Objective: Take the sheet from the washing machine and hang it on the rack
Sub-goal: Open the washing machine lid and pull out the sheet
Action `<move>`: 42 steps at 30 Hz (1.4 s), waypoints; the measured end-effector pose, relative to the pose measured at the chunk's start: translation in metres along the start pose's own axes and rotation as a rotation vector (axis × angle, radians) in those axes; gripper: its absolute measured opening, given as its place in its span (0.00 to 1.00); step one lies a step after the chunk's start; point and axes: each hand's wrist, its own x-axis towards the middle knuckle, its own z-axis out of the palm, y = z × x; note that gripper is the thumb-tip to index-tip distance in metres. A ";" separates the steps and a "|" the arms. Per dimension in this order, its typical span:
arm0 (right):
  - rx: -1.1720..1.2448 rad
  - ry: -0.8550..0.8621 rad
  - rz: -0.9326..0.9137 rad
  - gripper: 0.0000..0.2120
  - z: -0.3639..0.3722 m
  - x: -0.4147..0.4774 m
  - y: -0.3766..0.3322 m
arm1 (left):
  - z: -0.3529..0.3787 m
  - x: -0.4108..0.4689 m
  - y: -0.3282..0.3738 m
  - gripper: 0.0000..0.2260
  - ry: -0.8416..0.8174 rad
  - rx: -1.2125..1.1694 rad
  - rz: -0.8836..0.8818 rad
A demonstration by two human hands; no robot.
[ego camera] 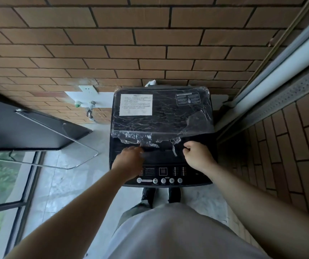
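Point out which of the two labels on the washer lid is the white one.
The white paper label sits at the lid's far left corner. The other label, at the far right, is dark with pale print and outline.

We look down on a pale, marbled tile floor (60, 184) running between a window wall and a brick wall. A black top-loading washing machine (162, 171) stands on it against the far brick wall, its closed lid under torn clear plastic film (161, 126). Our two dark shoes (148, 196) are planted on the tiles just before the machine. A metal drying rack (56, 144) stands near its left.
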 end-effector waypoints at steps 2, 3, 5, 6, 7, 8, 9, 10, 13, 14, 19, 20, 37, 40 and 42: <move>-0.120 -0.016 -0.033 0.18 0.005 0.004 0.000 | 0.003 0.007 -0.008 0.13 -0.034 0.086 0.046; -0.156 -0.027 -0.049 0.19 0.008 0.006 0.000 | 0.004 0.010 -0.010 0.13 -0.054 0.102 0.057; -0.178 -0.038 -0.064 0.19 0.012 0.008 -0.004 | 0.009 0.015 -0.015 0.18 -0.081 0.125 0.084; -0.175 -0.038 -0.065 0.18 0.014 0.009 -0.006 | 0.013 0.018 -0.018 0.20 -0.102 0.133 0.096; -0.176 -0.033 -0.076 0.18 0.016 0.010 -0.007 | 0.015 0.019 -0.018 0.22 -0.121 0.143 0.106; -0.189 -0.037 -0.084 0.18 0.017 0.010 -0.009 | 0.018 0.019 -0.018 0.23 -0.131 0.142 0.115; -0.210 -0.041 -0.092 0.19 0.019 0.010 -0.009 | 0.019 0.019 -0.018 0.24 -0.142 0.137 0.113; -0.232 -0.049 -0.095 0.20 0.020 0.010 -0.009 | 0.020 0.019 -0.017 0.24 -0.145 0.132 0.117; -0.296 -0.094 -0.077 0.19 0.024 0.007 -0.005 | 0.024 0.014 -0.019 0.25 -0.144 0.121 0.101; -0.319 -0.110 -0.067 0.18 0.024 0.004 -0.003 | 0.026 0.012 -0.020 0.26 -0.142 0.120 0.095; -0.444 -0.140 -0.137 0.23 0.026 -0.006 0.008 | 0.020 0.001 -0.019 0.31 -0.146 0.133 0.088; -0.467 -0.128 -0.150 0.24 0.025 -0.008 0.008 | 0.018 -0.001 -0.018 0.31 -0.131 0.138 0.089; -0.703 0.175 -0.254 0.32 -0.020 -0.037 -0.040 | -0.049 -0.025 0.009 0.29 0.279 0.295 0.160; -0.699 0.143 -0.255 0.30 -0.033 -0.038 -0.048 | -0.065 -0.024 0.012 0.26 0.282 0.258 0.167; -0.713 0.138 -0.271 0.29 -0.044 -0.039 -0.053 | -0.079 -0.023 0.013 0.25 0.281 0.254 0.186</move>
